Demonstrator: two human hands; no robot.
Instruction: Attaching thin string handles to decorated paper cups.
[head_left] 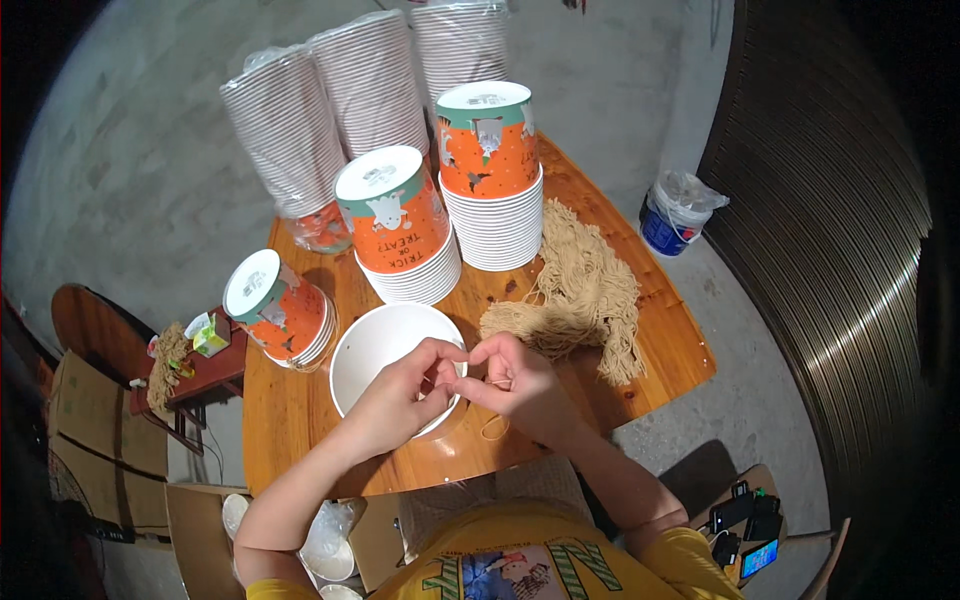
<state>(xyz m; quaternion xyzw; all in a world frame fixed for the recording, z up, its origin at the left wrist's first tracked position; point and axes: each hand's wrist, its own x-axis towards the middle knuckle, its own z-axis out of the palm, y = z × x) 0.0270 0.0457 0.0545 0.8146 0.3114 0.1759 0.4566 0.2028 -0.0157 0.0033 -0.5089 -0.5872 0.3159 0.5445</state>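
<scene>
A white paper bucket point(375, 350) stands at the table's near middle, its open mouth facing up. At its right rim both my hands meet, fingertips almost touching. My left hand point(405, 392) reaches over the mouth with thumb and fingers pinched; what lies between them is hidden. My right hand point(525, 390) is closed in a pinch just outside the rim. A thin tan cord point(498, 382) shows at its fingers, and a loop hangs below beside the bucket. To the right lies a big loose bundle of tan cords point(600, 290).
Behind stand upturned stacks of orange-printed buckets point(400, 225), point(490, 150) and a shorter stack point(280, 310) at left. Tall plastic-wrapped bucket stacks point(290, 130) line the wooden table's point(660, 350) far edge. A blue-and-white pail point(672, 215) sits on the floor; cardboard boxes point(110, 420) stand left.
</scene>
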